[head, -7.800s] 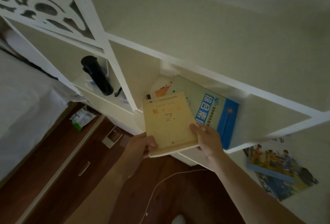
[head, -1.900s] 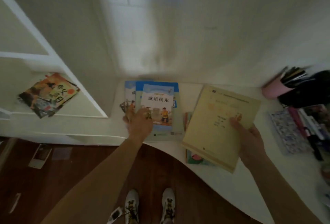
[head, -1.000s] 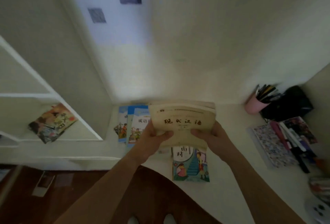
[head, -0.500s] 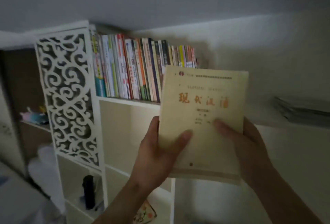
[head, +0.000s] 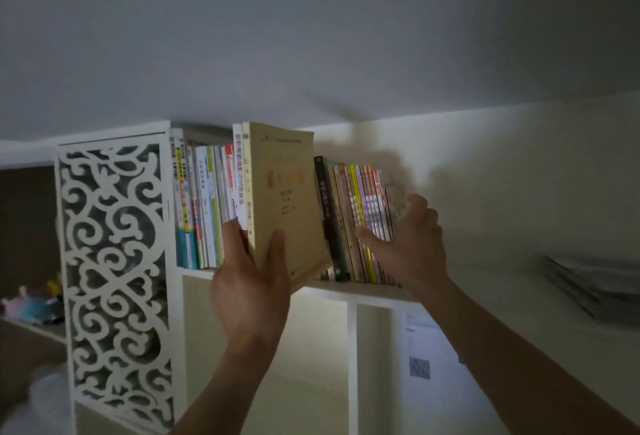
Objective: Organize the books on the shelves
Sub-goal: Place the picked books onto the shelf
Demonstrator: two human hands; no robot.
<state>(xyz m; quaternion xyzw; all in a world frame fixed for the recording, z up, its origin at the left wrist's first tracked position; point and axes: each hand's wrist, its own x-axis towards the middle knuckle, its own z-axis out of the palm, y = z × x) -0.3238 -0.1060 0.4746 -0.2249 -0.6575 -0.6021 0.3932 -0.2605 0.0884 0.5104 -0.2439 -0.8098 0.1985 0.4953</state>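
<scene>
Where half a second ago both hands held it, the yellow book (head: 285, 199) now enters the shelf row (head: 356, 220); left hand (head: 251, 282) grips it; right hand (head: 408, 244), fingers spread, presses the row aside, holding nothing; shelving nearly done.

A pale yellow book (head: 282, 199) with orange title lettering is seen; the bookshelf (head: 349, 330) is painted white, its side panel (head: 110, 278) cut in a scrolling swirl pattern.

Head camera tilts upward, close before the top shelf (head: 346, 287) and ceiling (head: 311, 36).
</scene>
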